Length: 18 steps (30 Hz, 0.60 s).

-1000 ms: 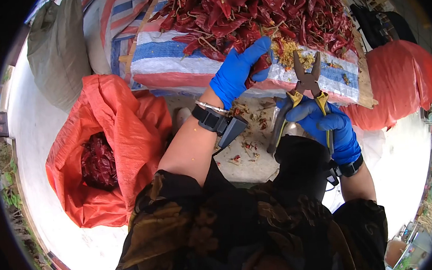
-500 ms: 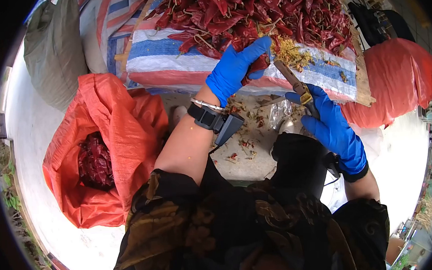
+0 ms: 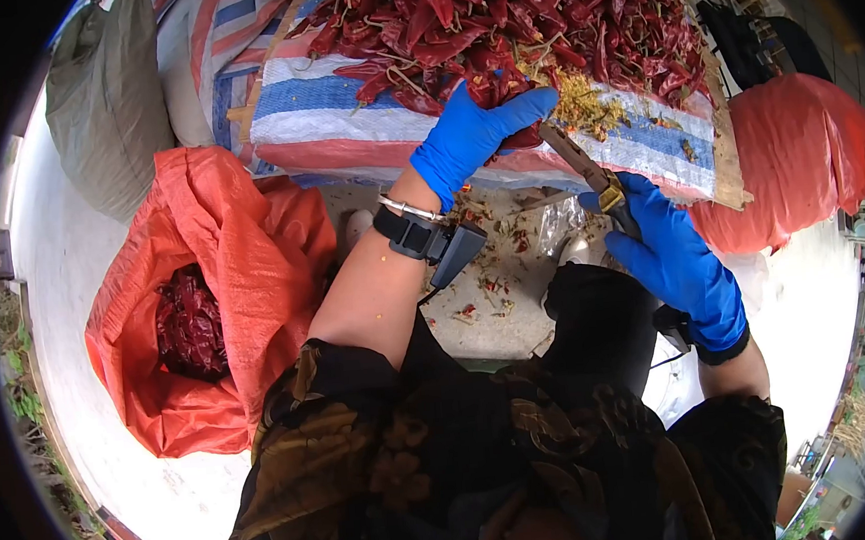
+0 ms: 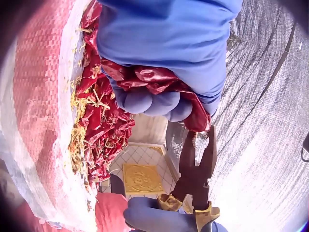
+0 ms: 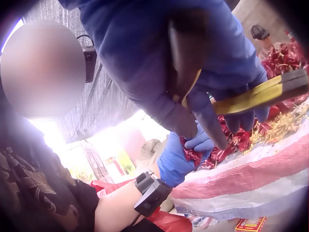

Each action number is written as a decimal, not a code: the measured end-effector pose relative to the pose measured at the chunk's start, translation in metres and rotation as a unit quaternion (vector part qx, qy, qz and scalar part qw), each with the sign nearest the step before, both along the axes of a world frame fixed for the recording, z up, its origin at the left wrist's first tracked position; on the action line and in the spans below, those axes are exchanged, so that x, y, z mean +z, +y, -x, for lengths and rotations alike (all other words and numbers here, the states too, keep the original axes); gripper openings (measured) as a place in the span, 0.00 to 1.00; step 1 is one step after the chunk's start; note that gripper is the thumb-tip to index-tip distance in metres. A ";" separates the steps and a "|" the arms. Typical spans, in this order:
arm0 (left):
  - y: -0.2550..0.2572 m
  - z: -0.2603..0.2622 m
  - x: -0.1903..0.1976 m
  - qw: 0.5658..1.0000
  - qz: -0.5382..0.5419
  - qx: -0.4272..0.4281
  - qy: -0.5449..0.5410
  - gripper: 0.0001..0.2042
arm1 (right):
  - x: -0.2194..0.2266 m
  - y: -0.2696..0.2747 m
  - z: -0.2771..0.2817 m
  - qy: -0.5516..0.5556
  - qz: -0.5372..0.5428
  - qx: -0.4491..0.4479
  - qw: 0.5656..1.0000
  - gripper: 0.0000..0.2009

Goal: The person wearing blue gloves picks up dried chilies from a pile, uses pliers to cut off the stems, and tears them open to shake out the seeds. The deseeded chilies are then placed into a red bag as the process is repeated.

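Both hands wear blue gloves. My left hand [image 3: 468, 137] grips a few dried red chilies [image 4: 154, 79] at the near edge of a chili heap [image 3: 536, 22]. In the left wrist view, the fingers are curled round them and one chili's end points down past the fingers. Pliers [image 4: 193, 176] with yellow and black handles are held in my right hand [image 3: 677, 258]. Their jaws stand a little apart, tips right at that chili's end. In the right wrist view, the fingers wrap the handles [image 5: 258, 96].
The heap lies on a striped woven sheet [image 3: 342, 126], with yellow seeds and stem bits [image 3: 582, 109] along its near side. An open red sack [image 3: 198, 216] holding chilies stands left. Another red sack [image 3: 796, 154] is at the right. Scraps litter the floor [image 3: 477, 337] below.
The pliers have turned from pointing up with jaws wide to pointing left, and their tips now reach my left hand. The left thumb has shifted slightly to the right.
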State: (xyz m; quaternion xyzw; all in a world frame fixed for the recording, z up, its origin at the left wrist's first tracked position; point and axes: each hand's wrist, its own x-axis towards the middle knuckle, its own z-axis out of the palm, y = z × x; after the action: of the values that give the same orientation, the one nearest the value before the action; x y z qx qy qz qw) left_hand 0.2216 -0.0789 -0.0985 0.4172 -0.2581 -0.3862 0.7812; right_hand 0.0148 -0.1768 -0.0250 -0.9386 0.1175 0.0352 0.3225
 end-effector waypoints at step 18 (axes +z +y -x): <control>0.002 -0.004 0.001 0.998 -0.033 0.036 0.026 0.12 | 0.002 0.001 0.003 0.056 -0.186 -0.152 0.969 0.09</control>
State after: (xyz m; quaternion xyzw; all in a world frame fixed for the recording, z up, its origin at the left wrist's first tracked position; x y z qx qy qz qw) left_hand 0.2256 -0.0774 -0.0974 0.4417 -0.2091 -0.3770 0.7868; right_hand 0.0119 -0.1754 -0.0235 -0.8299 0.2683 0.0595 0.4855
